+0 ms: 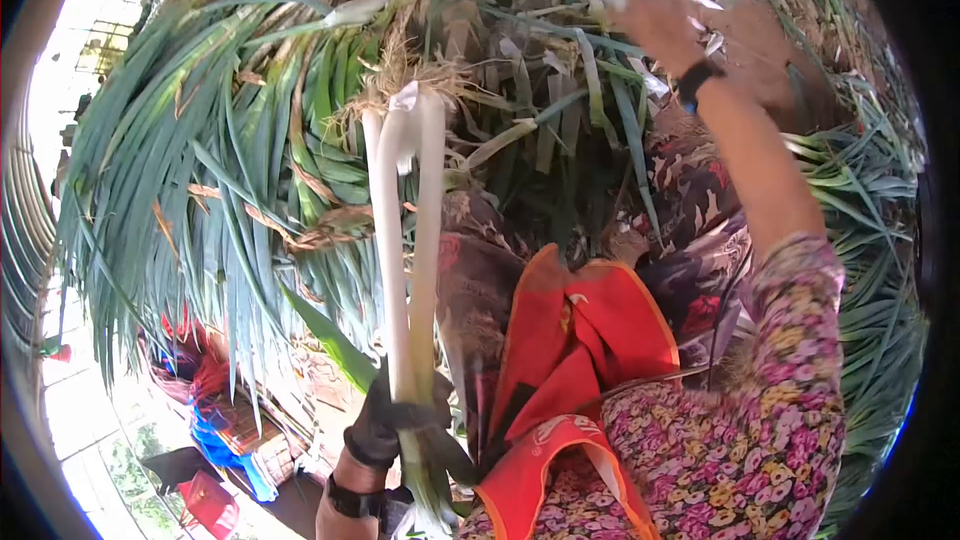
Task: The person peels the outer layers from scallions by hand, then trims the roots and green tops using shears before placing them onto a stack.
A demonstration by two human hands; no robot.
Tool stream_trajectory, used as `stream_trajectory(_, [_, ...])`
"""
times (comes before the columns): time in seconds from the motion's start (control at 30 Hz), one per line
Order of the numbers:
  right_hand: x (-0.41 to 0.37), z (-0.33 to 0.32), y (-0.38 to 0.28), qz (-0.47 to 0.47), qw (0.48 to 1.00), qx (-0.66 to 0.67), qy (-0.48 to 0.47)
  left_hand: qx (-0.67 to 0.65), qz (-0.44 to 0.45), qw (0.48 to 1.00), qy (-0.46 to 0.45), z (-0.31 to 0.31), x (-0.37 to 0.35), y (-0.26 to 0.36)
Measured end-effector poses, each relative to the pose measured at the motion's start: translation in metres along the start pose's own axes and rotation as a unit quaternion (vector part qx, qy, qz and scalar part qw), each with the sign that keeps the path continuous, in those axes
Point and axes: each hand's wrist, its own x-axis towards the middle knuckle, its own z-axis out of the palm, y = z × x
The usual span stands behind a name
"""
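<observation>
My left hand (pixel 405 425), in a dark glove, is closed round a few long green onions (pixel 392 230) at their green lower part. Their white stalks point up, with brown, hairy roots at the top. A loose white peel hangs from the stalks near the roots. My right hand (pixel 650 20) is raised at the upper right, over the heaped stalks and soil, well apart from the onions in my left. It is smeared by motion, and a whitish patch shows at its fingertips, so I cannot tell what it holds.
A big heap of green onions (pixel 170 160) fills the left and top, and more leaves (pixel 875 340) lie at the right. Bits of white peel (pixel 705 0) lie on the soil. A red apron (pixel 590 330) covers my lap. At the lower left is a person in blue (pixel 225 440).
</observation>
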Motion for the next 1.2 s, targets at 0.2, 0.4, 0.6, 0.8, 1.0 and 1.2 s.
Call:
stream_trajectory(0.2, [-0.067,-0.022,-0.142,-0.088,0.914,0.390,-0.071,0.011,0.055,0.991,-0.120,-0.020,0.040,0.002])
stream_trajectory(0.4, [-0.048,-0.055,-0.202,0.007,0.545,0.838,-0.011,-0.066,0.030,0.980,-0.187,-0.020,0.044,-0.018])
stream_trajectory(0.6, [0.008,0.034,-0.060,-0.009,0.992,0.102,0.078,0.212,0.093,0.967,-0.105,0.003,0.025,-0.019])
stream_trajectory(0.8, [-0.008,-0.026,0.012,-0.024,0.999,0.034,-0.030,0.094,-0.030,0.995,0.012,0.017,0.024,0.004])
stream_trajectory(1.0, [-0.096,-0.103,-0.110,-0.339,0.878,0.290,0.175,0.204,0.019,0.978,-0.043,0.032,0.086,0.011])
stream_trajectory(1.2, [-0.091,-0.159,-0.099,-0.574,0.804,0.116,0.099,0.336,0.058,0.929,-0.141,0.118,0.191,0.019])
